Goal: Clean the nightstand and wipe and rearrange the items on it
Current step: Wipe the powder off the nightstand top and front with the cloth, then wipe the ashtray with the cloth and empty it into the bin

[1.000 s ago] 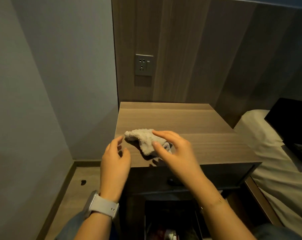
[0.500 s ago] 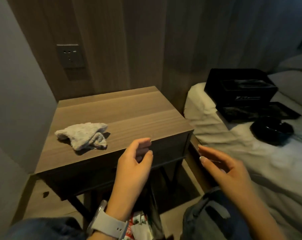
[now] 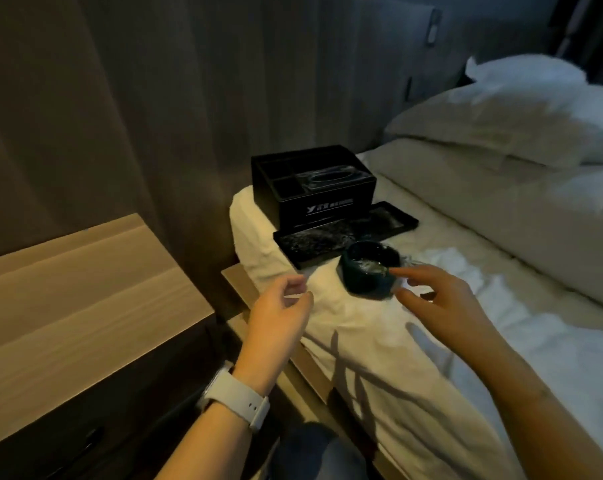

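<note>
The wooden nightstand (image 3: 85,289) fills the left side; the cloth is out of view. On the bed's near corner lie a black organizer box (image 3: 314,188), a black tray (image 3: 345,233) under it, and a dark round bowl-like dish (image 3: 369,271) in front. My right hand (image 3: 438,303) hovers just right of the dish, fingers spread and almost touching its rim, holding nothing. My left hand (image 3: 279,313), with a white watch on the wrist, floats over the bed's edge left of the dish, fingers loosely curled and empty.
The bed (image 3: 431,358) with rumpled white sheets takes up the right half, two pillows (image 3: 501,126) at its head. A wooden bed frame ledge (image 3: 237,275) sits between mattress and nightstand. A wood-panelled wall (image 3: 120,116) rises behind.
My view has swung right from the nightstand to the bed. The cloth stayed on the nightstand, now out of sight. Both hands moved toward the dark dish, the right one nearly reaching it.
</note>
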Demonstrator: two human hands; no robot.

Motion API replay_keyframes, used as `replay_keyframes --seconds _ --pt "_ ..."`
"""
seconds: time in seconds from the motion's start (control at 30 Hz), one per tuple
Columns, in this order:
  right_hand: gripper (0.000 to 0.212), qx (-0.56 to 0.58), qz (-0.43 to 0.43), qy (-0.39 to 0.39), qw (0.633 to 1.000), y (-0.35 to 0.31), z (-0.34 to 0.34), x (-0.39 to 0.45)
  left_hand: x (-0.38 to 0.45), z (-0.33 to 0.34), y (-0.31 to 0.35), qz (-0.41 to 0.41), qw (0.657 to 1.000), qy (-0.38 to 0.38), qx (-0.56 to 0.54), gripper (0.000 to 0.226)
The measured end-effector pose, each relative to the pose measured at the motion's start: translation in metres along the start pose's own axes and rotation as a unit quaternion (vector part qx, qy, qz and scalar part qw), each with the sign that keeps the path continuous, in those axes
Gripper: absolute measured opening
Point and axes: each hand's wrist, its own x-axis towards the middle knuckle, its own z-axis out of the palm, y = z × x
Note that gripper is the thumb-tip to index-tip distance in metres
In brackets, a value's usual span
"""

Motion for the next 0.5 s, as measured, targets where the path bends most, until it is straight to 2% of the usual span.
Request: replay_keyframes --seconds 0.1,0.2,0.27,0.43,0.5 --pt "0.015 -0.031 0.026 0.019 0.999 0.029 -0.013 0.035 0.031 0.034 0.000 -0.085 0.995 -0.042 -0.036 0.035" --pt "0.033 -0.149 0.084 -0.017 0.985 0.063 -0.014 0.076 0.058 0.064 -0.004 -0.169 0.980 -0.080 -0.070 0.061" --pt "0.035 -0.169 0.112 -0.044 0.978 0.077 -0.008 0.094 0.072 0.077 -0.007 -0.189 0.977 -0.079 -0.053 0.069" --pt "0.014 -0.196 0.108 -0.020 0.974 0.093 0.013 0.100 0.090 0.093 -0.011 -0.172 0.980 -0.045 -0.084 0.038" --pt "0.020 -0.202 0.093 -0.006 0.975 0.100 0.017 0.100 0.091 0.095 -0.010 -0.186 0.975 -0.037 -0.115 0.025"
